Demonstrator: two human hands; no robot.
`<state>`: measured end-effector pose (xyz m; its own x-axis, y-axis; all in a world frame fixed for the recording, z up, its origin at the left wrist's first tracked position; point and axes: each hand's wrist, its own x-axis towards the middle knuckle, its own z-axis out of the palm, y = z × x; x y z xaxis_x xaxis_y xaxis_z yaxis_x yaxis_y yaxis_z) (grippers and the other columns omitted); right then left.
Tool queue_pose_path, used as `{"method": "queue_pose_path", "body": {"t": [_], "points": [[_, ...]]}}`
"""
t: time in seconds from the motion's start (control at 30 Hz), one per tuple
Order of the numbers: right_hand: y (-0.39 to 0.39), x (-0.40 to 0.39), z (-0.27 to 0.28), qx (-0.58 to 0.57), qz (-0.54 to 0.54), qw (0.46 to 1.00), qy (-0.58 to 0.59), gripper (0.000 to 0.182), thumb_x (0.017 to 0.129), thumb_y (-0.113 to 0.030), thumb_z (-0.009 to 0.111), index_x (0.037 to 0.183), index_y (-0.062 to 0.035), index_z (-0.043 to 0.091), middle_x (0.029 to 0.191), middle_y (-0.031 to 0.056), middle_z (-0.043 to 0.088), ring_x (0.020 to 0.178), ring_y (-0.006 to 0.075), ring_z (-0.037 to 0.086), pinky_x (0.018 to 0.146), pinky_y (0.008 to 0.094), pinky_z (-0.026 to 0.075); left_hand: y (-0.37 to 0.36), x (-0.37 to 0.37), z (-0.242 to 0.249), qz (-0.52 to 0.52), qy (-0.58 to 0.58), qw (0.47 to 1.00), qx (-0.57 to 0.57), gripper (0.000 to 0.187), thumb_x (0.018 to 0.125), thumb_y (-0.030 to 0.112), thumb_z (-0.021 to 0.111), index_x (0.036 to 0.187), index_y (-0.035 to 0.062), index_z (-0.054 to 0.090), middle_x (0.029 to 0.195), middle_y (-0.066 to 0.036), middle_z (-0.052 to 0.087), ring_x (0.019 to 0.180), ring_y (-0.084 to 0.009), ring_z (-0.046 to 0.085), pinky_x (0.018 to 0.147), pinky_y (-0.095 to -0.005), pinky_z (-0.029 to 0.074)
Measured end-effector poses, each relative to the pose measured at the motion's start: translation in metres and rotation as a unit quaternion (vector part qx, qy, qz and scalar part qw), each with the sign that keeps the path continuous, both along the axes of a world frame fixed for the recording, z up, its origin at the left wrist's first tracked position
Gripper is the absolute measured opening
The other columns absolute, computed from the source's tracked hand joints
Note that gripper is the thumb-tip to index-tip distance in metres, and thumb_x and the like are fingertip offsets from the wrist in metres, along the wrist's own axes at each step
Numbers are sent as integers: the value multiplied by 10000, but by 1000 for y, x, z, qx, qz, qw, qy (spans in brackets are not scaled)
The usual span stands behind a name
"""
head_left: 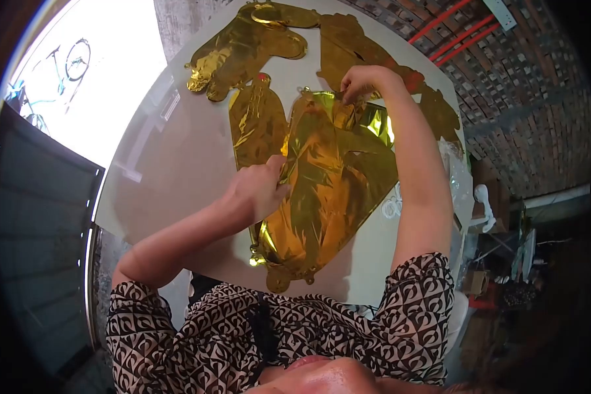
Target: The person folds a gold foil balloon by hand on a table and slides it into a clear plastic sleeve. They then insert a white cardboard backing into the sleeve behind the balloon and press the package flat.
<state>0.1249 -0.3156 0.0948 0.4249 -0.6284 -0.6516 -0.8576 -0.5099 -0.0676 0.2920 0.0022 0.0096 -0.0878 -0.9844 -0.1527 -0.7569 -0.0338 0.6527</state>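
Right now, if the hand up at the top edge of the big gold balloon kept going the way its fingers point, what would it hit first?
Probably the flat gold foil balloon lying just beyond on the white table. The right hand pinches the large gold balloon at its top edge, fingers aimed that way; depth is unclear.

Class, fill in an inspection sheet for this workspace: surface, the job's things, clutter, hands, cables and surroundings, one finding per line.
Surface: round white table, glossy.
Job's things: large gold foil balloon, flat and uninflated, lying on the table.
Clutter: more gold foil balloons flat at the far edge; clear plastic packaging on one side.
Hands: left hand grips the balloon's side edge; right hand pinches its far end.
Cables: nothing seen.
Surroundings: brick wall with red pipes; a bicycle in bright light.
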Motion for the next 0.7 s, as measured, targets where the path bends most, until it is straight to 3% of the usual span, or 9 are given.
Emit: {"method": "queue_pose_path", "body": {"t": [0.17, 0.23, 0.3, 0.33, 0.4, 0.47, 0.53, 0.7], "points": [[11, -2, 3, -20, -7, 1000, 6, 452, 745, -287, 841, 1124, -77, 712, 1040, 33, 730, 954, 165, 690, 796, 338, 568, 10, -3, 9, 6, 25, 1000, -3, 587, 892, 259, 695, 1360, 25, 430, 842, -227, 704, 852, -436, 677, 759, -502, 526], [18, -1, 3, -16, 0, 1000, 1, 479, 746, -289, 841, 1151, -74, 702, 1101, 41, 730, 996, 186, 695, 828, 351, 571, 9, -3, 12, 2, 12, 1000, -16, 570, 908, 266, 688, 1315, -42, 432, 828, -249, 692, 825, -452, 676, 745, -523, 532], [32, -1, -4, -206, 55, 976, -46, 468, 782, -253, 825, 1191, -75, 684, 1191, 80, 704, 1084, 249, 669, 913, 387, 545, 7, -2, 10, 2, 6, 1000, -25, 574, 908, 272, 689, 1312, -45, 433, 833, -249, 694, 828, -451, 677, 750, -523, 534], [44, -3, -5, -198, 55, 978, -46, 468, 782, -253, 825, 1191, -75, 684, 1191, 80, 704, 1084, 249, 669, 913, 387, 545, 7, -2, 10, 2, 0, 999, -32, 579, 908, 277, 691, 1310, -49, 433, 838, -250, 696, 830, -450, 678, 754, -522, 536], [79, -11, -10, -362, 144, 909, -149, 405, 820, -219, 795, 1176, -67, 678, 1265, 123, 664, 1169, 308, 619, 983, 410, 506, 9, -1, 14, 3, -5, 1000, -28, 571, 906, 281, 694, 1297, -50, 443, 838, -248, 697, 830, -450, 678, 755, -523, 537], [135, -24, -14, -336, 190, 868, -312, 333, 847, -196, 762, 1138, -60, 676, 1272, 141, 652, 1188, 332, 599, 997, 408, 496, 10, 0, 18, 4, -9, 1000, -25, 563, 904, 285, 697, 1285, -50, 452, 837, -247, 698, 829, -450, 679, 755, -524, 538], [200, -37, -25, -333, 207, 844, -365, 319, 845, -197, 764, 1121, -63, 674, 1259, 133, 658, 1201, 339, 597, 1045, 439, 477, 7, 1, 18, 2, -15, 1000, -10, 540, 901, 288, 703, 1253, -52, 475, 835, -244, 700, 826, -448, 683, 751, -520, 546], [326, -73, -49, -247, 194, 863, -396, 366, 831, -200, 777, 1160, -75, 675, 1333, 139, 623, 1291, 353, 558, 1131, 529, 404, 7, 6, 13, -16, -33, 999, -38, 523, 901, 284, 708, 1232, -55, 486, 833, -240, 703, 825, -441, 691, 748, -509, 557]]}}
